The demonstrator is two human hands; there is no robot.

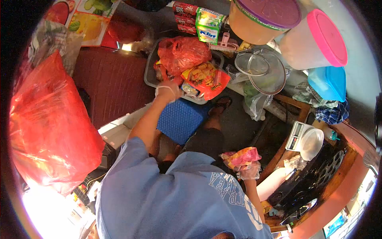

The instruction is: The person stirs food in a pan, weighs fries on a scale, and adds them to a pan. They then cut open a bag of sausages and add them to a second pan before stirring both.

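My left hand [168, 91], in a clear thin glove, reaches over the near rim of a grey plastic basin [150, 71]. Its fingers are blurred against the things inside, and I cannot tell what they grip. In the basin lie a knotted red plastic bag [183, 53] and an orange-red snack packet [205, 79] with a picture of yellow food on it. Lower right, my gloved right hand [250, 171] is closed on a crumpled pink and yellow packet [240, 157], held beside my body.
A large red plastic bag [51, 127] bulges at the left. Under the basin is a blue textured stool [181, 121]. Strainers [262, 71] and lidded tubs [314, 42] stand upper right. A kitchen scale [297, 135] is beside a black stove [314, 175].
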